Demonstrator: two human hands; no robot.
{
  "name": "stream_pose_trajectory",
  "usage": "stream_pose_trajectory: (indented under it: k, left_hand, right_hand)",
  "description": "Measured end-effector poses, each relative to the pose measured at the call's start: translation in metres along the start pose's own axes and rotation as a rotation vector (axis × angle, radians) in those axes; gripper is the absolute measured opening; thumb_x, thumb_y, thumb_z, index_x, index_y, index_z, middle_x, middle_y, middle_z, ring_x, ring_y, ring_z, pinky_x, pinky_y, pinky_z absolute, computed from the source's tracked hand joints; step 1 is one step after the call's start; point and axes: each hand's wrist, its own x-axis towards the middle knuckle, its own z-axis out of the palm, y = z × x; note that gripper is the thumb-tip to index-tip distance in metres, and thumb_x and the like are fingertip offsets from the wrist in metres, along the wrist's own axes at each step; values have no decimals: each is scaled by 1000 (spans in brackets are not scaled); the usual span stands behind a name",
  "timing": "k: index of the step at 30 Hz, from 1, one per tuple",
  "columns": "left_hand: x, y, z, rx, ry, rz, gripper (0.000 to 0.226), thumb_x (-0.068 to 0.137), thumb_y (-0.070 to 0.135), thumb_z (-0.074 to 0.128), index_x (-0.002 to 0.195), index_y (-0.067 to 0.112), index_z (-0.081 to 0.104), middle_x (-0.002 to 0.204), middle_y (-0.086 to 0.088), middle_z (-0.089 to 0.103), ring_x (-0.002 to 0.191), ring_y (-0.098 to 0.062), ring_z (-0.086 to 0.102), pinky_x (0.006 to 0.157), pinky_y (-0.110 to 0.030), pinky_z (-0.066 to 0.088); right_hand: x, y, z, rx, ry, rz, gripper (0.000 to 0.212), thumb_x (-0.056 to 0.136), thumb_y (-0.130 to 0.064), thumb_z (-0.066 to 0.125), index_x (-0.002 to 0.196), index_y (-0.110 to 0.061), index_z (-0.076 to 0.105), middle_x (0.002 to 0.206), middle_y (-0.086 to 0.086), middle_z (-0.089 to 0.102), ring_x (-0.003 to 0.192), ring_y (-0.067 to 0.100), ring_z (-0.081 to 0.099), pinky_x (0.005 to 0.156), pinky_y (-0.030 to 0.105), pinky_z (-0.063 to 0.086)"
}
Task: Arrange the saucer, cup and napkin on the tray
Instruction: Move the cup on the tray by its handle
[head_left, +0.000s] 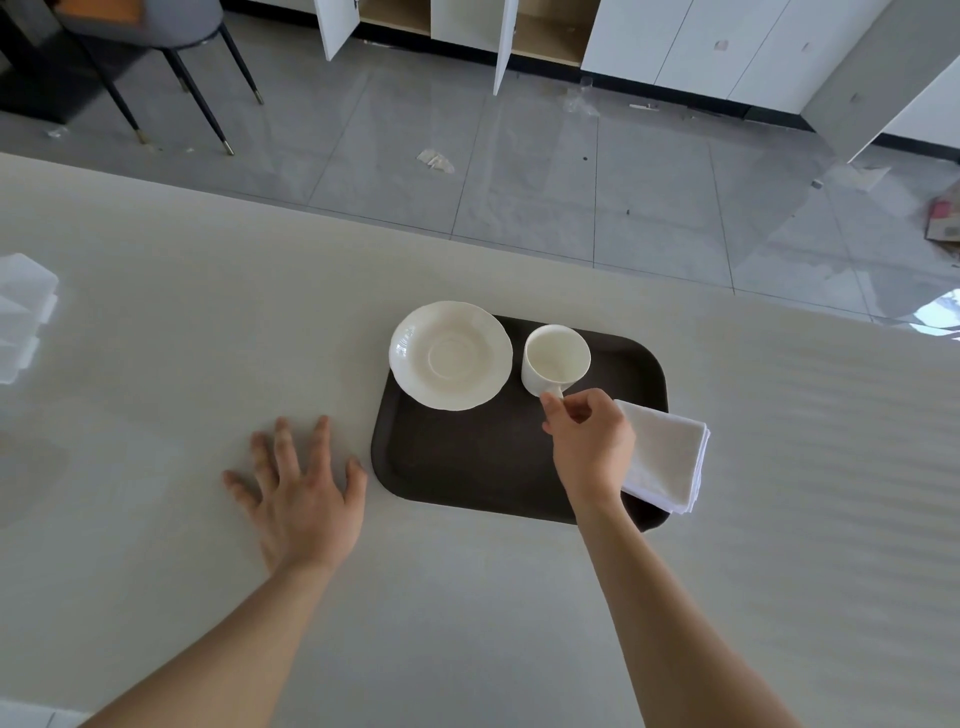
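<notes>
The cup is pinched by its handle in the right hand, fingers closed on it, and stands on the dark tray just beside the saucer, which overhangs the tray's far-left corner. The folded napkin is laid across the right rim, partly off it. The left hand is spread flat on the table, fingers apart, probably for balance. The cup is likely meant for the saucer.
</notes>
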Motion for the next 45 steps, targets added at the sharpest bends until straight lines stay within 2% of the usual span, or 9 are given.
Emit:
stream_pose_trajectory:
  k: [5,11,16,23,35,40,43,45]
  left_hand:
    - [0,1,-1,-13,5,-1,69,86,52,35,148,25,40,159,-17,28,149,-42,16,116,-69,6]
    - [1,-2,3,-1,-2,-2,64,90,48,45,149,26,38,159,-16,27,149,-41,15,115,-70,6]
    - [1,-1,3,-13,11,1,67,86,51,38,148,26,39,158,-17,29,148,-42,17,115,-70,6]
    - [0,0,1,-21,11,0,67,86,51,37,148,25,40,158,-18,29,148,-42,17,116,-69,5]
    - [1,-1,3,-9,4,1,68,86,53,36,148,26,39,159,-17,28,149,-42,16,115,-69,5]
    - [1,-1,3,-10,3,4,66,87,50,39,148,25,40,158,-18,28,148,-43,17,115,-70,6]
    - [1,-2,3,-10,3,8,64,89,48,45,148,24,39,158,-18,28,148,-43,16,115,-71,6]
    - [1,-2,3,-13,6,4,66,87,50,41,148,24,40,158,-18,29,148,-43,17,115,-70,6]
  right_hand:
    - [-5,-2,-1,15,-31,-1,24,85,-43,74,72,-26,64,68,-7,72,68,5,66,57,15,40]
    - [-8,-2,1,53,-33,16,20,87,-36,72,72,-26,65,66,-7,72,68,5,67,59,18,42]
    - [-11,-4,5,58,-26,15,23,88,-37,72,69,-28,62,64,-8,71,65,3,67,57,16,42]
    - [-11,-3,7,63,-17,-3,24,88,-36,72,68,-30,60,66,-8,71,67,6,68,60,19,48]
    - [-9,-2,2,94,-78,-17,21,89,-37,73,72,-29,63,67,-8,72,68,8,71,65,20,53]
    - [-8,-2,-3,102,-122,-9,16,87,-39,74,78,-29,67,68,-12,72,67,2,71,64,17,50]
    - [-8,1,-8,117,-133,-7,15,87,-40,73,83,-25,70,69,-11,73,68,3,72,65,19,52]
    - [-8,3,-13,121,-125,-9,13,88,-38,73,83,-26,69,69,-11,73,69,5,72,67,22,55]
